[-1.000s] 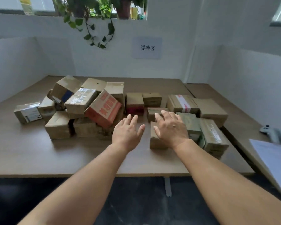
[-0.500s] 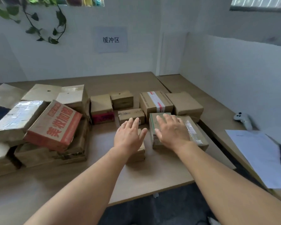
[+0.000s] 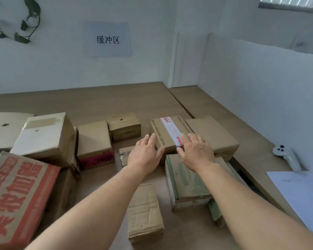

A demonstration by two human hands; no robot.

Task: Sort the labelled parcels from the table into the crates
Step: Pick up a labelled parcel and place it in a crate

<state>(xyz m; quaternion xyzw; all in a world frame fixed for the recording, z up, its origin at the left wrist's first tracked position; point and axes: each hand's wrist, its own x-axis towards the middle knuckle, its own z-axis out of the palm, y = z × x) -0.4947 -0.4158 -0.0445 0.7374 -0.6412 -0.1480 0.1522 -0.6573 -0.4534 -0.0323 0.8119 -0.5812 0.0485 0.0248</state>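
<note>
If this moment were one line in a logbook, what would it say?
stage: reaching | left hand: open, at taped box's left edge | right hand: open, on taped box | lifted: not yet | crates: not in view

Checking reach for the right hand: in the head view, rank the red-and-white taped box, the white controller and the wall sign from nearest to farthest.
1. Red-and-white taped box, under the right hand.
2. White controller, off to its right.
3. Wall sign, far back.
</note>
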